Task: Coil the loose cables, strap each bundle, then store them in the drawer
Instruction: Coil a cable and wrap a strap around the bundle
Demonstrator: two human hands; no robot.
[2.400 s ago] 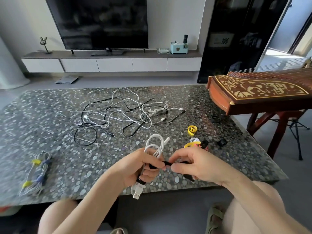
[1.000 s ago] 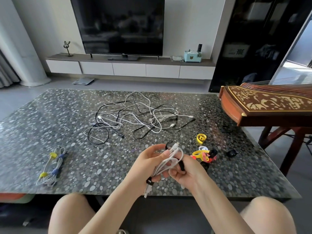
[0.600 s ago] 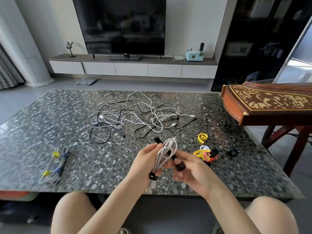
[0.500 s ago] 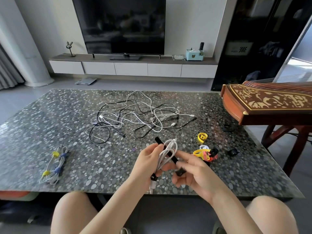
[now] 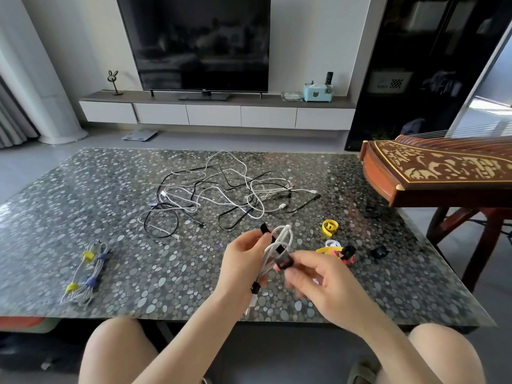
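**Head view: coil in hand above the table's near edge, strap partly fitted**

Head view. The work surface was a dark, pebble-patterned table (image 5: 83, 206) in a living room. A television (image 5: 199, 42) stood on a low white console (image 5: 216, 115) against the far wall. A carved wooden stringed instrument (image 5: 443, 167) sat on a stand at the table's right edge.

A tangle of black and white loose cables (image 5: 221, 195) lay at the table's centre. A strapped bundle (image 5: 86, 273), bound with yellow and blue ties, lay at the near left. Spare straps (image 5: 336, 249) in yellow, white, red and black lay at the near right.

The white cable coil (image 5: 279, 245) was held above the near edge, folded into long loops. A black band sat near its lower end. The left hand (image 5: 243, 261) gripped the coil at mid-length. A black strap (image 5: 283, 263) ran slantwise across the loops. The right hand (image 5: 318, 278) pinched the strap's lower end between thumb and forefinger; its other fingers were blurred.
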